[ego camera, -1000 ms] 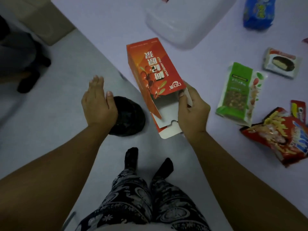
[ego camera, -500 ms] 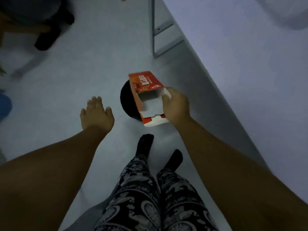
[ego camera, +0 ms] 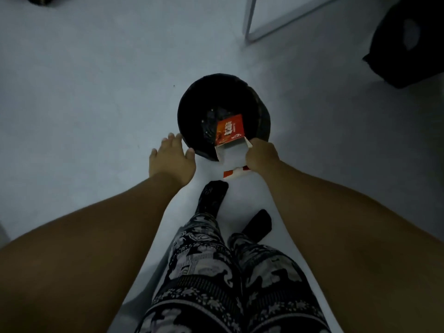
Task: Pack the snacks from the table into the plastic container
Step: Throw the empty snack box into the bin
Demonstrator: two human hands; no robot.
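While right hand (ego camera: 260, 156) fingers clamp the open orange cardboard box (ego camera: 229, 138) over a round black bin (ego camera: 223, 116), left hand (ego camera: 171, 159) fingers spread apart.

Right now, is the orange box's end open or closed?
Open. The orange box, gripped by the right hand over the black bin, shows loose flaps and a pale inside.

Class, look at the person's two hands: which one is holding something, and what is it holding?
The right hand grips the opened end of the red box, tipped into the black bin. The left hand holds nothing, its fingers spread beside the bin.
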